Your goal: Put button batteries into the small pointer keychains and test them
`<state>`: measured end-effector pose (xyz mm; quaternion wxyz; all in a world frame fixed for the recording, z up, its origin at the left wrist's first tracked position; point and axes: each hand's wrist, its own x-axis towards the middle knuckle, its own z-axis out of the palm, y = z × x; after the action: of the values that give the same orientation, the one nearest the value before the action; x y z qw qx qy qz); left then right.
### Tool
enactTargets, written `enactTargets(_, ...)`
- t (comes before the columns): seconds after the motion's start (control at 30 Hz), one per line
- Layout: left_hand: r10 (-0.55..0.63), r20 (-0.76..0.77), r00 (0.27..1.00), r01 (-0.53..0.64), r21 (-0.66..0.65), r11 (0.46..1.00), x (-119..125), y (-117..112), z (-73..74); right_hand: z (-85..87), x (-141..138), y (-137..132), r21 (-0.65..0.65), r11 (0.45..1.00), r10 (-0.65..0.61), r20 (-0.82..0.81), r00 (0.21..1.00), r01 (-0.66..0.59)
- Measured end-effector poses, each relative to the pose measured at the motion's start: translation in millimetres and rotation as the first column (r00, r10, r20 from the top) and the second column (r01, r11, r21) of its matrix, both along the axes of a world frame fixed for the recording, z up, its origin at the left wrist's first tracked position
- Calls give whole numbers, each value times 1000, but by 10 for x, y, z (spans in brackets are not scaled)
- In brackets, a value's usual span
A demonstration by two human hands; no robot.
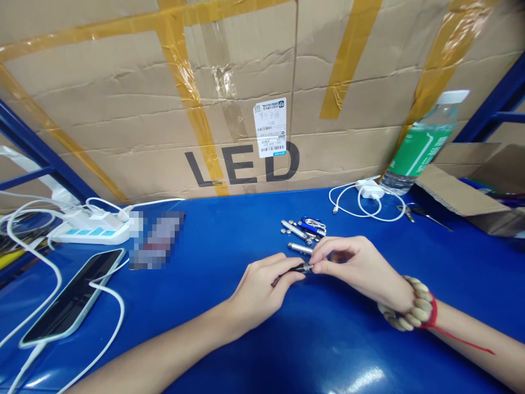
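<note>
My left hand (262, 287) is closed round a small dark pen-shaped torch (298, 268) over the blue table (229, 235). My right hand (353, 265), with a bead bracelet at the wrist, pinches the torch's right end with thumb and fingertips. Just behind my hands lie two silver pen torches (296, 231), a blue one (310, 225) and a few small button cells (284, 231).
A large taped cardboard box marked LED (241, 109) stands along the back. At left lie a phone on a cable (74, 298) and a power strip (90, 230). At right are a white charger with its cable (369, 191), a green-labelled bottle (422, 145), and an open carton (471, 191).
</note>
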<state>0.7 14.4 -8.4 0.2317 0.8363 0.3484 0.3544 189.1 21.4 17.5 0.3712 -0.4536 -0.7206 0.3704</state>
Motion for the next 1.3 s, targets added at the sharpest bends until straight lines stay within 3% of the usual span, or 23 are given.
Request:
enactTargets(0.27, -94, -88, 992, 97, 33, 995, -35, -6, -14, -13, 33, 43, -130, 989, 85, 81, 993, -74)
enactTargets(0.4, -121, -134, 984, 130, 63, 990, -43, -2, -23, -30, 36, 32, -136, 982, 148, 149, 978, -128)
enactTargets(0.5, -129, -150, 980, 145, 100, 984, -40, 3, -35, -14, 34, 12, -73, 974, 224, 195, 955, -214)
enactTargets(0.6, -119, -148, 982, 142, 157, 977, -34, 3, -50, 15, 32, -15, 78, 943, 293, 272, 917, -325)
enactTargets(0.73, -101, -158, 982, 134, 217, 967, -31, -7, -56, 36, 14, -61, 176, 927, 257, 343, 904, -330)
enactTargets(0.87, -76, -197, 977, 134, 300, 944, -42, -2, -58, 5, -38, -97, -36, 957, 285, 277, 918, -286)
enactTargets(1.03, -96, -109, 989, 126, 321, 939, -50, 41, -102, -67, -68, -103, -326, 921, 254, 86, 963, -214)
enactTargets(1.2, -120, -21, 993, 121, 304, 945, -33, 40, -106, -83, -46, -76, -404, 887, 252, 23, 968, -221)
enactTargets(1.3, -65, -38, 997, 71, 192, 979, -17, 9, -59, -79, -41, -54, -374, 901, 248, 25, 968, -221)
